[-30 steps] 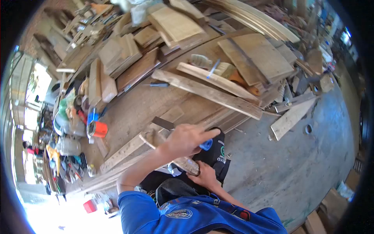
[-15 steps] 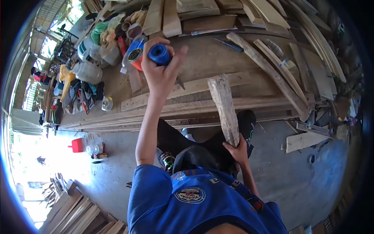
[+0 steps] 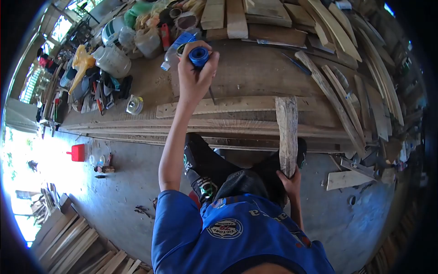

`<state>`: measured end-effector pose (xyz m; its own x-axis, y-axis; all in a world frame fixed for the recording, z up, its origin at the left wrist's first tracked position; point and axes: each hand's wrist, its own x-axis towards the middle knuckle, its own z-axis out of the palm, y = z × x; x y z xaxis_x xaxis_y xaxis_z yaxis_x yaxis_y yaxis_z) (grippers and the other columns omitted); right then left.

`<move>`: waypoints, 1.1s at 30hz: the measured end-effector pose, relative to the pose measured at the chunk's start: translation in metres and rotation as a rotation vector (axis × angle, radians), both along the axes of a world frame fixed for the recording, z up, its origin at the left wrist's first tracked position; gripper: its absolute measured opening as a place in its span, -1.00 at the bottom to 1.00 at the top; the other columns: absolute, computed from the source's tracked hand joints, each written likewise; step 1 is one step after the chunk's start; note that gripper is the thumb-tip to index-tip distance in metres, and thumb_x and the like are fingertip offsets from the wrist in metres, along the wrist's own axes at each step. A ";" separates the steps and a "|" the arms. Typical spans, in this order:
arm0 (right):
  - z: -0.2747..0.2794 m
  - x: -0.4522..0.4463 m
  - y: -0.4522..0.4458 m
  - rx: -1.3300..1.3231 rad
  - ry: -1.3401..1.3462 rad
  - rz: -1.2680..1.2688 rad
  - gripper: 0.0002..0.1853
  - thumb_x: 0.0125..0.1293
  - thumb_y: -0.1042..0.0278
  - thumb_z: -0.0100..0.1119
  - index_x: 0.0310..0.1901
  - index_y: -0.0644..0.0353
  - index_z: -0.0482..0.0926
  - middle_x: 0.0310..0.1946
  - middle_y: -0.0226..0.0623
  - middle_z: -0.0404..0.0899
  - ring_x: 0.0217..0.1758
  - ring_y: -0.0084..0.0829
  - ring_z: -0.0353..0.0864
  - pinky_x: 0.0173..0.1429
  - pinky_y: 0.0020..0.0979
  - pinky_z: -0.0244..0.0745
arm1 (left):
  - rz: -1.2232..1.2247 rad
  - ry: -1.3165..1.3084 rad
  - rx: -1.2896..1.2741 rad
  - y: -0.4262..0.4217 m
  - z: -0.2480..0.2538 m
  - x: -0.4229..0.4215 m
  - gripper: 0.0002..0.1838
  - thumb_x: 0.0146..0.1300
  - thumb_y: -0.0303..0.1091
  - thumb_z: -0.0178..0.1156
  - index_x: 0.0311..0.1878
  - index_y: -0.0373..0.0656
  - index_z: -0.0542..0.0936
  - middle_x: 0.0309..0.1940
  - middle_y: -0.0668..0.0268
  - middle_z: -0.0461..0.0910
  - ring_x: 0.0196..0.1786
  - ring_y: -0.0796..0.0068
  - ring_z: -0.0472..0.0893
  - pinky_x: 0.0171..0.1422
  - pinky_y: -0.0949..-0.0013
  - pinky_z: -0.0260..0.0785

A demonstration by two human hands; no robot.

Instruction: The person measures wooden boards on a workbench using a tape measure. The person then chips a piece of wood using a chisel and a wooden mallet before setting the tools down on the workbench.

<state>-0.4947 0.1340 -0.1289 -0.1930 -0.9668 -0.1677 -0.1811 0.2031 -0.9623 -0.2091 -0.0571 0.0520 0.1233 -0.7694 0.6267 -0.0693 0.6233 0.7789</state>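
Note:
My left hand is wrapped round the blue handle of a tool, held above the bench; its thin dark blade shows below the fingers. My right hand grips the lower end of a rough, bark-like piece of wood. That piece stands out over the near edge of the workbench, its far end near a flat pale board. Part of my right hand's fingers is hidden behind the wood.
Long strips and a blue-handled screwdriver-like tool lie at the right. Stacked planks line the back. Left are a plastic jar, a tape roll and hand tools. A red dustpan is on the floor.
The tool in my left hand has come away from the wood and up to the left. The wood has swung to nearly upright in view. The camera view has turned too.

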 end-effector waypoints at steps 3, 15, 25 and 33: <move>-0.004 -0.002 0.000 0.019 0.046 0.013 -0.55 -0.14 0.44 0.29 -0.14 0.33 0.41 -0.29 -0.22 0.54 -0.22 -0.45 0.49 -0.09 -0.44 0.34 | -0.024 0.059 0.003 -0.005 -0.002 0.004 -0.85 0.11 -0.53 0.09 -0.28 -0.18 0.34 -0.69 0.45 0.33 -0.66 0.76 0.31 -0.62 0.65 0.10; 0.006 0.000 -0.001 0.039 0.065 0.037 -0.53 -0.13 0.44 0.27 -0.11 0.34 0.40 -0.26 -0.21 0.53 -0.20 -0.43 0.49 -0.06 -0.43 0.33 | -0.024 0.093 -0.016 -0.018 -0.006 0.009 -0.86 0.12 -0.52 0.07 -0.28 -0.18 0.32 -0.66 0.42 0.34 -0.65 0.73 0.34 -0.61 0.65 0.15; 0.006 0.000 -0.001 0.055 0.020 0.028 -0.51 -0.14 0.44 0.30 -0.11 0.36 0.40 -0.24 -0.19 0.54 -0.17 -0.44 0.50 -0.06 -0.44 0.34 | 0.003 0.090 0.012 -0.018 -0.004 0.010 -0.88 0.18 -0.54 -0.03 -0.21 -0.21 0.31 -0.60 0.35 0.31 -0.60 0.62 0.31 -0.52 0.49 0.25; 0.006 0.000 -0.002 0.009 0.063 0.026 -0.57 -0.13 0.45 0.29 -0.16 0.36 0.43 -0.29 -0.20 0.55 -0.20 -0.45 0.50 -0.08 -0.45 0.35 | 0.098 0.175 -0.057 -0.010 -0.012 0.003 -0.86 0.18 -0.55 -0.02 -0.21 -0.18 0.29 -0.59 0.36 0.31 -0.60 0.64 0.31 -0.52 0.50 0.25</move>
<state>-0.4949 0.1323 -0.1233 -0.1785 -0.9701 -0.1645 -0.2470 0.2060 -0.9469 -0.2058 -0.0673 0.0399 0.3068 -0.7123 0.6312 0.0012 0.6635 0.7481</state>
